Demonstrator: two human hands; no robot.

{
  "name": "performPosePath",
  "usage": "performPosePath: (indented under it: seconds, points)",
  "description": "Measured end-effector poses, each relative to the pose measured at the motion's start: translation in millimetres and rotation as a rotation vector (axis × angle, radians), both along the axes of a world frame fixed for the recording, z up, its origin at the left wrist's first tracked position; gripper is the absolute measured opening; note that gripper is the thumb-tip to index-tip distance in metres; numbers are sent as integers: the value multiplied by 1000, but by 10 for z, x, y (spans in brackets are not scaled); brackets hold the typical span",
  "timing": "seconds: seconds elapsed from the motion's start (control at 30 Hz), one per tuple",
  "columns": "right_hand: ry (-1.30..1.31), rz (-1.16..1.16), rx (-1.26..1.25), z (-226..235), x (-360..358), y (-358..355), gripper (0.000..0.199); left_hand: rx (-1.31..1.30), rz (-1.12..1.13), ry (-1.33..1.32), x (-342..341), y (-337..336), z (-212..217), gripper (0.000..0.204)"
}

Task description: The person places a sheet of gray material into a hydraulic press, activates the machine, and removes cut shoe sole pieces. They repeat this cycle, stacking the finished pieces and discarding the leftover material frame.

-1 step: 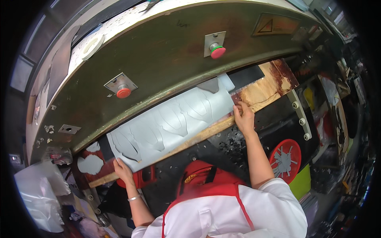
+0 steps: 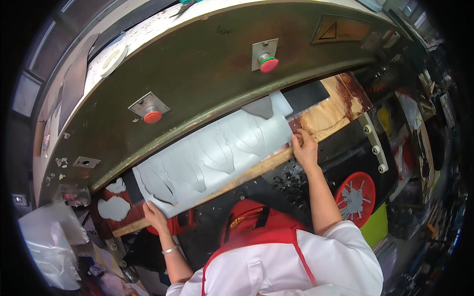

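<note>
A pale grey sheet of material (image 2: 217, 172) lies across a long wooden board (image 2: 316, 116), with several curved cut lines in it and a dark slit near its left end. My left hand (image 2: 156, 217) is closed on the sheet's near left corner, its fingertips partly hidden. At the sheet's right edge my right hand (image 2: 305, 149) pinches it between thumb and fingers. A darker grey piece (image 2: 259, 107) rests on the sheet's far right part. Beside the left end lie pale grey offcuts (image 2: 114, 209).
A green machine front (image 2: 207, 74) with red push buttons (image 2: 152, 116) rises just beyond the board. A red basin (image 2: 369, 193) of grey strips stands at the right, near a roller rail (image 2: 375, 150). Clear plastic bags (image 2: 47, 244) hang at the left.
The sheet and board have shifted very slightly to the right and toward me, both hands moving with the sheet. Their hold looks the same.
</note>
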State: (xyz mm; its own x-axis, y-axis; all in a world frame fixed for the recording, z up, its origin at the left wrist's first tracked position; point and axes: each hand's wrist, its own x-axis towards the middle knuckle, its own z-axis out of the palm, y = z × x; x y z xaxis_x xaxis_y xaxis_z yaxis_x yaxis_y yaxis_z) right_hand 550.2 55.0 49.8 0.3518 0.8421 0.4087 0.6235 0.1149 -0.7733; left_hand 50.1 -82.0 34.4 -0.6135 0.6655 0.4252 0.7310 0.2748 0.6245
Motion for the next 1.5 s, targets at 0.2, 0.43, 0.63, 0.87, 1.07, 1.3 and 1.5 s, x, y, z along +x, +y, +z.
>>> performPosePath:
  seconds: [0.2, 0.43, 0.63, 0.87, 1.07, 1.3, 1.5]
  points:
    - [-279, -22, 155, 348, -3, -90, 50, -167, -36, -149, 115, -759, -26, 35]
    - [-463, 219, -125, 487, -528, -193, 86, -41, 132, -82, 185, -967, 385, 29]
    - [-251, 496, -178, 561, -7, -536, 79, -96, -221, 386, 534, -814, 363, 14]
    - [349, 271, -348, 483, 1084, -829, 71, -124, -310, 355, 794, -909, 409, 9]
    - [-363, 31, -14, 262, 1012, -1034, 67, -31, -514, 162, 1402, -550, 427, 11]
    - [317, 348, -568, 256, 627, -979, 59, 58, -1151, 149, 2868, 87, 537, 23]
    - [-70, 550, -797, 343, 630, -740, 58, -22, -1309, 139, 3434, 284, 603, 34]
